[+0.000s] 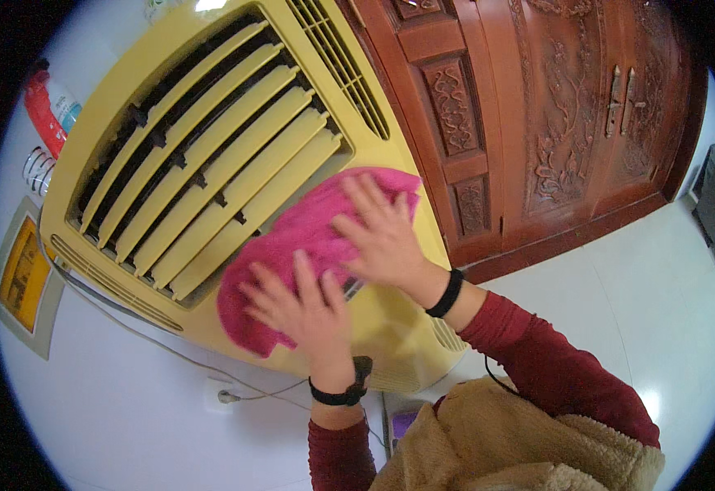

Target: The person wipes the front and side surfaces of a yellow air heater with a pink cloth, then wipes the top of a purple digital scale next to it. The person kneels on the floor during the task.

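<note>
A pink cloth [308, 227] lies spread against the front panel of a yellow floor-standing air conditioner [388, 319], just below its louvres [228, 178]. My left hand [302, 313] rests flat on the cloth's lower left part, fingers spread. Flat on its upper right part is my right hand [382, 233], also with fingers apart and slightly blurred. Both palms face the cloth, and neither hand is closed around it. Part of a dark display strip shows beneath the cloth between my hands.
Carved wooden double doors [566, 110] stand to the right. A cable [148, 344] runs along the white wall to a plug [228, 397] at lower left. A framed yellow picture [21, 276] hangs at far left. A red object [44, 113] and bottle [65, 110] are beyond the unit.
</note>
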Available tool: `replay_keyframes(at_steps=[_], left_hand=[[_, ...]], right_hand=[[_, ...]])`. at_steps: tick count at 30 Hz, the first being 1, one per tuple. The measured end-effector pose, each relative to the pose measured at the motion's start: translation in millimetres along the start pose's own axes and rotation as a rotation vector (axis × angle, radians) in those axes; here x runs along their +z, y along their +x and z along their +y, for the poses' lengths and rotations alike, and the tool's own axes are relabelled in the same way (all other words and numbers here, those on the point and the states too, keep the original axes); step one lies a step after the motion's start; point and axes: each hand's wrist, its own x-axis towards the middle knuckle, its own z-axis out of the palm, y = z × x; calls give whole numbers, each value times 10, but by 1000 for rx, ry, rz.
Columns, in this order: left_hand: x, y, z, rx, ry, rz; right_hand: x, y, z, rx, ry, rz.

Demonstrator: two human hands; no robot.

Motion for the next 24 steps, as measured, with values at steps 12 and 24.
replay_keyframes(at_steps=[12, 24], left_hand=[[321, -510, 551, 323, -577, -615], [-15, -1115, -797, -231, -15, -68]], right_hand=[[378, -1553, 541, 415, 202, -114], [373, -494, -940, -108, 44, -185]])
